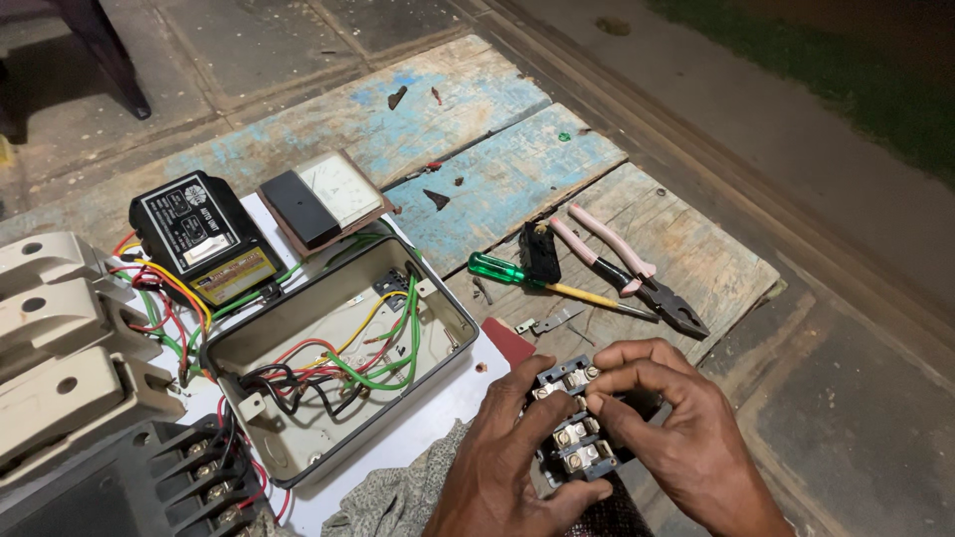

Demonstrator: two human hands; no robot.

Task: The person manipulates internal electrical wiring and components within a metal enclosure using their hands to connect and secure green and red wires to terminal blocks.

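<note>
Both hands, left [497, 467] and right [667, 428], were closed in a fingertip grip on the terminal block [575, 423] above the cloth [398, 497], where a slipped finger could probably knock a small screw loose into the folds

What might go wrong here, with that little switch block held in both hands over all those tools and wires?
Three risks, as I judge them. The black terminal block is pinched only at its edges by the left hand and right hand, so it may slip. Its small screws could drop into the gaps between the wooden planks. The loose wires in the open metal box could snag or pull free.
</note>
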